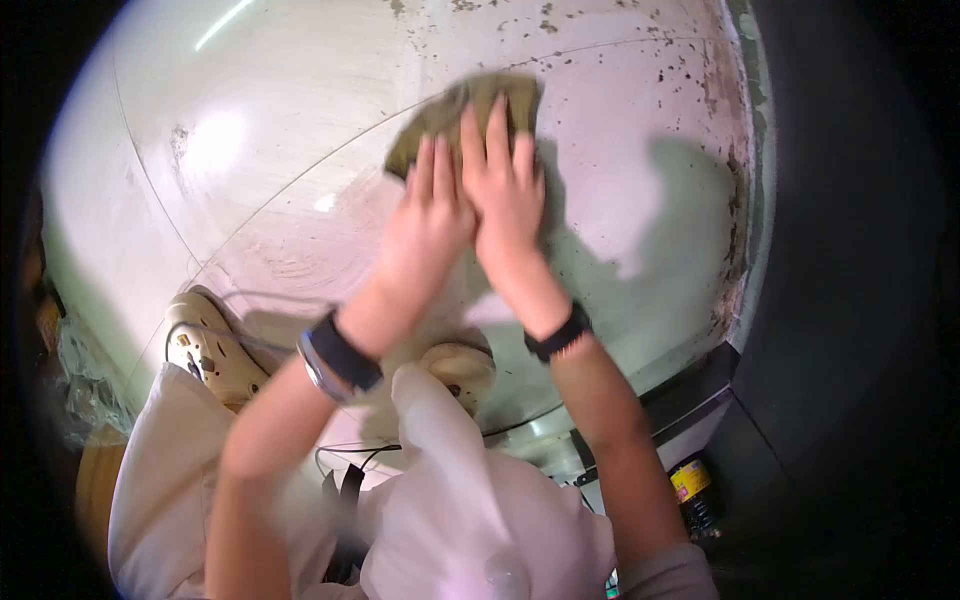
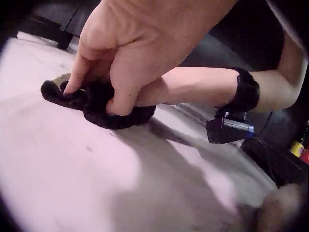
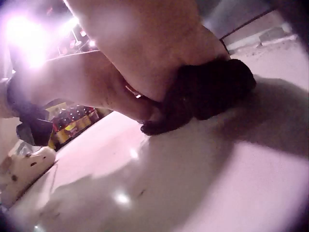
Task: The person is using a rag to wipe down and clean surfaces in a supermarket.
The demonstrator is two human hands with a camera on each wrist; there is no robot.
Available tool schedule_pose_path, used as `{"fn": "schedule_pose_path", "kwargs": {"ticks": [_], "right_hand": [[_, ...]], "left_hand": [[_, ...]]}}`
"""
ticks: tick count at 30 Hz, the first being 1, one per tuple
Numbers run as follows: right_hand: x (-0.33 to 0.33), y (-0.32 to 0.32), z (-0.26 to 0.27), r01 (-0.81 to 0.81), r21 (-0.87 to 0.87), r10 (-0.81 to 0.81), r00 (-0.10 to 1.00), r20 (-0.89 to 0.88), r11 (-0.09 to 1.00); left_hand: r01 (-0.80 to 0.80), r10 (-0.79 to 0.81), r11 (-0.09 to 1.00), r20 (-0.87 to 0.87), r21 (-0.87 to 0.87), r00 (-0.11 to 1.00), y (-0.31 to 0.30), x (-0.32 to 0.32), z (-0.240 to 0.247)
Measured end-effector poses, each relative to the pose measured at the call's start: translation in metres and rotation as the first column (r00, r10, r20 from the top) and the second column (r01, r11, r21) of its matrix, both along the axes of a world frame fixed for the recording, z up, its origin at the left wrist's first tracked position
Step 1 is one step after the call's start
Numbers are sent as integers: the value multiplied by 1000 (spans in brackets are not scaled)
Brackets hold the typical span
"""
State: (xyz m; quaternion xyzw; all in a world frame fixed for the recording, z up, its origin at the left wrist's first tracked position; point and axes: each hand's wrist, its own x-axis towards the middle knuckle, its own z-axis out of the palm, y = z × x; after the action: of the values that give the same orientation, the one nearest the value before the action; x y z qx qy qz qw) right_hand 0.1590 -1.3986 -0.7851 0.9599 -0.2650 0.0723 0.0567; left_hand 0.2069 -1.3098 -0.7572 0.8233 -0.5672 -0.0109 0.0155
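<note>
An olive-green cloth [image 1: 515, 88] lies bunched on the pale tiled floor [image 1: 310, 100], under both hands. My left hand [image 1: 428, 215] presses on its near left part with fingers stretched forward. Right beside it, my right hand [image 1: 507, 190] rests on the cloth with fingers extended and a little spread. In the left wrist view the cloth [image 2: 120, 118] looks dark and folded, with the left hand's thumb and a fingertip against its edge. Thick dark folds of the cloth [image 3: 222, 92] show beneath the right hand in the right wrist view.
Dark specks dot the floor toward a dark wall [image 1: 850, 250] on the right. Cream clogs [image 1: 210, 350] are on the person's feet, with a cable near the left one. A yellow-labelled bottle [image 1: 690, 482] stands at lower right. Clear plastic [image 1: 90, 390] lies far left.
</note>
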Motion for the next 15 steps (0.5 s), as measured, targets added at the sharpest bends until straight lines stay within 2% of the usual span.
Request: {"fn": "schedule_pose_path", "kwargs": {"ticks": [1, 3, 4, 7, 10, 11, 12, 13, 15], "right_hand": [[-13, 11, 3, -32, 52, 33, 999, -26, 998], [-16, 18, 8, -33, 120, 41, 997, -61, 992], [-8, 14, 6, -56, 96, 58, 998, -18, 994], [40, -15, -3, -106, 51, 102, 992, 70, 993], [115, -56, -12, -117, 78, 106, 985, 135, 990], [146, -67, -21, -73, 113, 55, 986, 159, 991], [160, -76, -10, -116, 125, 93, 980, 175, 985], [177, -81, -9, -63, 167, 43, 992, 120, 984], [179, -80, -2, -64, 191, 42, 992, 117, 979]], "left_hand": [[-33, 33, 999, -16, 17, 999, 12, -14, 4], [-100, 93, 994, -171, -35, 981, 20, -17, 8], [-105, 98, 994, -165, -33, 981, 17, -12, 7], [-112, 112, 993, -5, -43, 994, -10, 30, 2], [-94, 117, 962, 72, -258, 991, -49, 108, -22], [-101, 107, 968, 14, -229, 994, -59, 135, -26], [-19, 21, 971, 4, -236, 1000, -67, 163, -27], [-117, 103, 992, -271, -37, 957, -73, 185, -27], [-40, 27, 998, -247, -45, 969, -75, 195, -25]]}}
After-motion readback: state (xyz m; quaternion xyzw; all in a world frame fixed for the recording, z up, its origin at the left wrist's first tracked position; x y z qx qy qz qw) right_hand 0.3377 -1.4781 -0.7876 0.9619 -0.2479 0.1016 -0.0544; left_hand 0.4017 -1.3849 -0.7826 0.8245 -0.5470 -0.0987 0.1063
